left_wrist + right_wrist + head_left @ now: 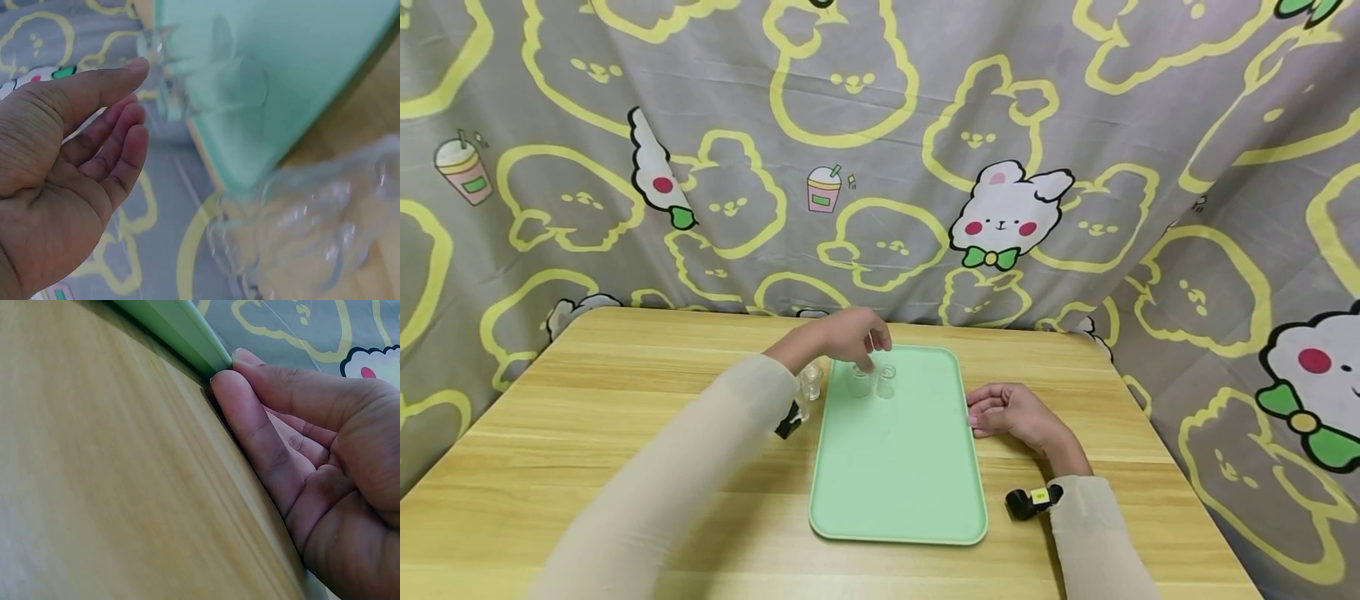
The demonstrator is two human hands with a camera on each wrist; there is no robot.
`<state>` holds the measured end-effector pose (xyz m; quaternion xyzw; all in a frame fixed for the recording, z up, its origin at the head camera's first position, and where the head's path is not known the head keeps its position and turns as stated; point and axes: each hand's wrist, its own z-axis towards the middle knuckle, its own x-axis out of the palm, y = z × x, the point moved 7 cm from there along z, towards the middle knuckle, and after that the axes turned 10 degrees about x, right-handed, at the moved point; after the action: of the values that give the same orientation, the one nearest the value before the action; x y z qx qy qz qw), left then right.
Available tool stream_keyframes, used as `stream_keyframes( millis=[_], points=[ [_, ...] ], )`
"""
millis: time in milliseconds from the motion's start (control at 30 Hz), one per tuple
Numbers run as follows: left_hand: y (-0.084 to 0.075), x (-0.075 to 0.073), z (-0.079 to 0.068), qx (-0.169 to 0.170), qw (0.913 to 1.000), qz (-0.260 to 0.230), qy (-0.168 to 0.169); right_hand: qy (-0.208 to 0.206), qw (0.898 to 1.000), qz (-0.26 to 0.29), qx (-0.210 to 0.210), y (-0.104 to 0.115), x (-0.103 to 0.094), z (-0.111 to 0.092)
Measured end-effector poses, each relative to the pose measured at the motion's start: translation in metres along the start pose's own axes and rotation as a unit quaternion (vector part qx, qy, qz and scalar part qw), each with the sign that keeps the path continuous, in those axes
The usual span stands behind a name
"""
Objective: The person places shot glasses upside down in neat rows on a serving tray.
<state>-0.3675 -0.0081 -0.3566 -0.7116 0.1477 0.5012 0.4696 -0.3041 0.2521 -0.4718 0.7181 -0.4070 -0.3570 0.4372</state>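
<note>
Two small glasses [886, 383] stand on the tray [898, 467], side by side near its far left corner.
The person's left hand [852, 335] hovers just over them, fingers loosely bent and gripping nothing; with the left wrist view blurred, it is hard to say whether the thumb touches one. The right hand [1011, 412] pinches the tray's right edge between thumb and finger. More glasses [811, 382] stand on the table [647, 367] just left of the tray, and a patterned curtain [880, 175] hangs behind.
</note>
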Motion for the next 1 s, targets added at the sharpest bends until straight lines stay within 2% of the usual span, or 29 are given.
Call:
stream_keyframes(
  millis=[200, 333, 500, 1000],
  points=[
    [0.013, -0.019, -0.018, -0.007, 0.9997, 0.015, -0.016, 0.006, 1.0, -0.002, -0.001, -0.001, 0.002, 0.001],
    [0.022, -0.027, -0.031, -0.01, 0.9993, 0.03, -0.017, 0.004, 1.0, -0.004, -0.002, -0.001, 0.001, 0.0],
    [0.034, -0.036, -0.046, -0.005, 0.9979, 0.051, -0.039, 0.003, 1.0, -0.002, -0.003, 0.0, 0.001, 0.0],
    [0.072, -0.043, -0.104, -0.028, 0.9979, 0.027, -0.052, 0.008, 1.0, -0.005, -0.008, 0.001, 0.0, -0.001]
  ],
)
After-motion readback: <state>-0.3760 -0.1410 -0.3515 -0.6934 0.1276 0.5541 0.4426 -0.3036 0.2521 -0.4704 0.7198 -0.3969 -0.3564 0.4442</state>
